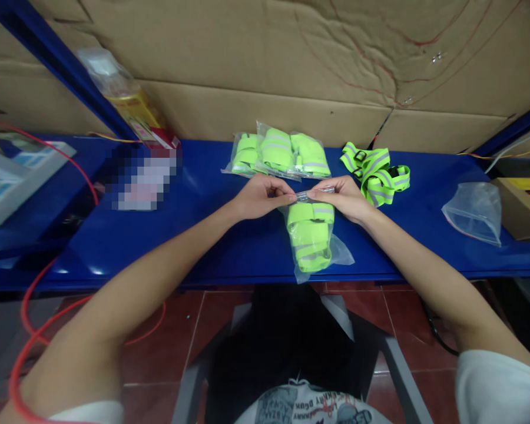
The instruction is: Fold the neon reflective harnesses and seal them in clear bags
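A clear plastic zip bag [311, 238] with a folded neon-yellow reflective strap inside hangs down over the blue surface, near its front edge. Its top edge is pinched between the fingers of my left hand [262, 197] and my right hand [342, 197], which sit close together. Behind my hands lie several filled bags [276, 150] of the same straps, side by side. A loose neon strap [377, 174] with grey stripes and black buckles lies in a heap just beyond my right hand.
An empty zip bag [473, 213] lies at right beside a cardboard box [525, 206]. A yellow-labelled bottle [135, 106] stands at back left. A red hose [24, 306] loops at left. Cardboard [247, 53] covers the back. Below is a grey chair [401, 371].
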Motion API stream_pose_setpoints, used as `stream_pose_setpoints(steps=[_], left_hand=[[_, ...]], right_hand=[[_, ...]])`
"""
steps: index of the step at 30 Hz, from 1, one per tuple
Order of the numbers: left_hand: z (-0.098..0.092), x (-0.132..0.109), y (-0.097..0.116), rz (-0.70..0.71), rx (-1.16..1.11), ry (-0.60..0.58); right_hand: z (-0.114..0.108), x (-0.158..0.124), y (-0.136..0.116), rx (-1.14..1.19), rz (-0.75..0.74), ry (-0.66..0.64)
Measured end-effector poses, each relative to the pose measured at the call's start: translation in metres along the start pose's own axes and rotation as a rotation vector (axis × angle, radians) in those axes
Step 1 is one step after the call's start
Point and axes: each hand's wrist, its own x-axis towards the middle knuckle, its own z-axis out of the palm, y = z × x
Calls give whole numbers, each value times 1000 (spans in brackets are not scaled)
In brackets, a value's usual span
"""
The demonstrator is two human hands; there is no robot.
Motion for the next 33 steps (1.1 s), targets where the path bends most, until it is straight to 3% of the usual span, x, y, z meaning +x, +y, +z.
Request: stream_pose_setpoints(steps=[5,16,21,24,29,33], left_hand=[[3,0,-6,30,-23,-19],[6,-3,-1,74,72,10],[8,-3,-6,116,101,38],[9,-3,-3,122,99,25],[8,-1,0,115,62,68],[5,0,-4,132,117,44]], right_hand=[[0,-2,0,-68,-99,-35],[2,0,3,-29,-6,-23],[1,-2,5,-83,-63,-107],[4,-2,4,-91,-99,-93],[4,2,5,2,-2,7],[0,3,6,44,38,-7]])
